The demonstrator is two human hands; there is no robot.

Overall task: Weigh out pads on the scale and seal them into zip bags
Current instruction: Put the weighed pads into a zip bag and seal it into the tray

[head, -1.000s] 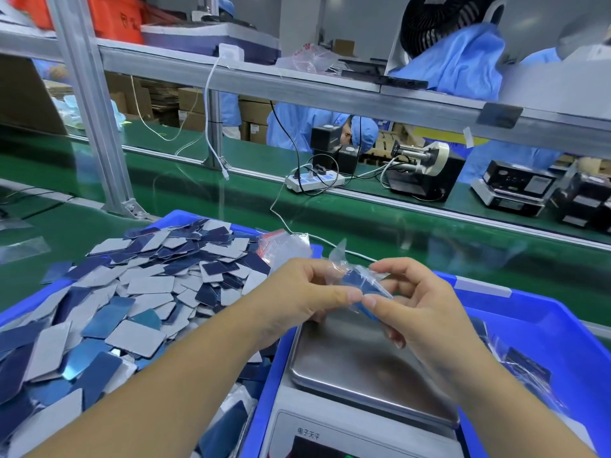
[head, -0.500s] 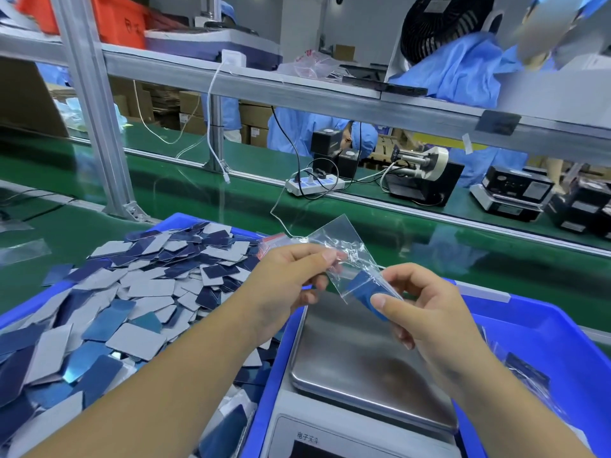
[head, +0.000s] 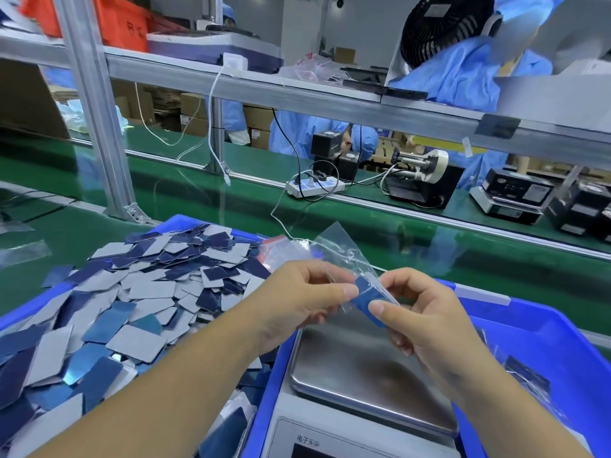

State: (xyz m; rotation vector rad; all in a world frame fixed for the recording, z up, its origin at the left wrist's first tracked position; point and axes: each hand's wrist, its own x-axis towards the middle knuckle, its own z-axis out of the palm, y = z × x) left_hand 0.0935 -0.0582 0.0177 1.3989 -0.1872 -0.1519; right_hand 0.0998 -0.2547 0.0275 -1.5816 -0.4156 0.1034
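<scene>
"电子天平" on scale [head: 334, 434]

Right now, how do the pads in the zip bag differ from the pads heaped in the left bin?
The pads in the zip bag are a small stack pinched between left hand and right hand above the scale. The heaped pads lie loose, many showing grey faces. Both include blue pads.

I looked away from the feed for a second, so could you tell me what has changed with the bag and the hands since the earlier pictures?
The zip bag, bunched small between the hands a second ago, has opened out, its clear end now sticking up. The left hand and right hand both kept their pinch on it, the blue pads inside. The scale pan below stays bare, and the pile of pads in the bin is unchanged.
</scene>
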